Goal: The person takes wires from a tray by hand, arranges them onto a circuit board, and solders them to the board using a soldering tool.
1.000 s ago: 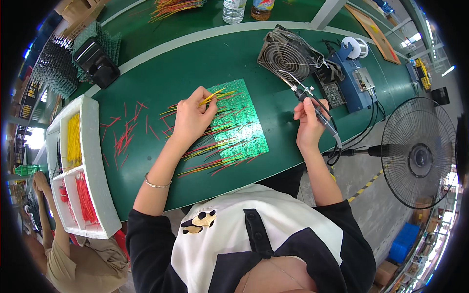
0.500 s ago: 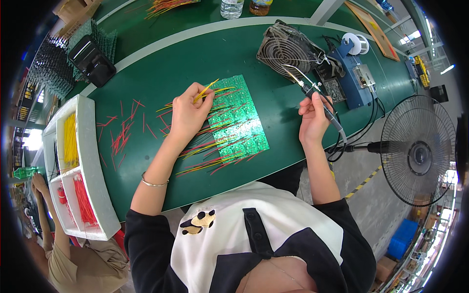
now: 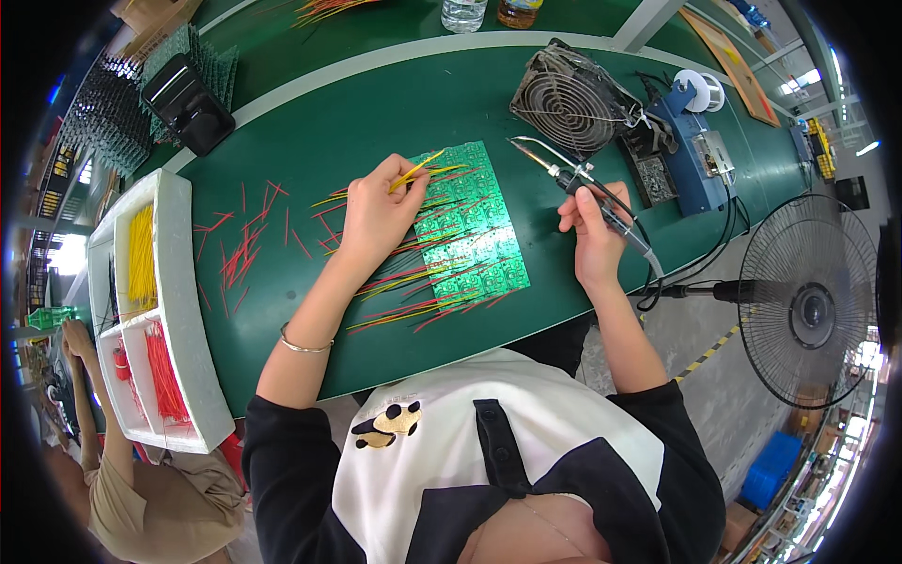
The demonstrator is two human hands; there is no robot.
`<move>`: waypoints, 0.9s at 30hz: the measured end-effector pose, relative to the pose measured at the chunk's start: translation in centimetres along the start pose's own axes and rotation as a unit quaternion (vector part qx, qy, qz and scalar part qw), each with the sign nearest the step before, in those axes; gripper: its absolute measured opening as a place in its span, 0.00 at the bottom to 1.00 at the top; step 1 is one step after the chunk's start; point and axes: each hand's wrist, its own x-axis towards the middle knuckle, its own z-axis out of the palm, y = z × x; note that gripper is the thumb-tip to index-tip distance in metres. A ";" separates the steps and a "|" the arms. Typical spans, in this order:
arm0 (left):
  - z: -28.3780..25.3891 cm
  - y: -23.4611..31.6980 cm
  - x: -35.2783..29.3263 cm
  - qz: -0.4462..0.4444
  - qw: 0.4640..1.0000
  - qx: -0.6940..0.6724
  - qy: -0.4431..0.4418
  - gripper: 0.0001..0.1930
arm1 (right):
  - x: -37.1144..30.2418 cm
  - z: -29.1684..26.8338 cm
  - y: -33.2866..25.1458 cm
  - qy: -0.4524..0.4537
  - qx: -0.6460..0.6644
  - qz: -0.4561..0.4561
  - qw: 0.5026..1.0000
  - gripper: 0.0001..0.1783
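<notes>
My left hand point(image 3: 378, 211) is closed on yellow wires point(image 3: 420, 167), over the far left part of a green circuit board panel point(image 3: 507, 254). Red, yellow and black wires point(image 3: 399, 279) stick out to the left from rows on that panel. In my right hand point(image 3: 598, 230) is a soldering iron point(image 3: 613, 214) with a thin metal feed tube fixed alongside. Its tip points up and left, above the table and to the right of the panel, touching nothing. My left palm and some fingertips are hidden from view.
Loose red wires point(image 3: 246, 249) lie left of the panel. A white foam box point(image 3: 174, 258) holds yellow and red wires. A square fan point(image 3: 564, 108), a blue machine point(image 3: 693, 174) with a wire spool point(image 3: 697, 91) and a standing fan point(image 3: 813, 303) are on the right. Another person point(image 3: 160, 503) sits at left.
The soldering iron has swung left toward the panel, its tip slightly lower. My left hand keeps its grip on the yellow wires at about the same place. The whole view has shifted slightly.
</notes>
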 end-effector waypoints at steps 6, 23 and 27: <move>0.3 -0.7 0.1 0.042 0.998 -0.013 0.036 0.06 | -0.5 0.8 0.2 -0.027 0.003 0.013 1.000 0.11; -0.2 0.0 -0.2 -0.010 0.999 -0.006 0.035 0.06 | -0.4 1.8 -0.3 -0.099 -0.017 0.061 0.993 0.11; -0.2 -0.2 -0.2 -0.007 0.999 -0.010 0.033 0.05 | -0.4 1.8 -0.1 -0.112 -0.028 0.064 0.991 0.13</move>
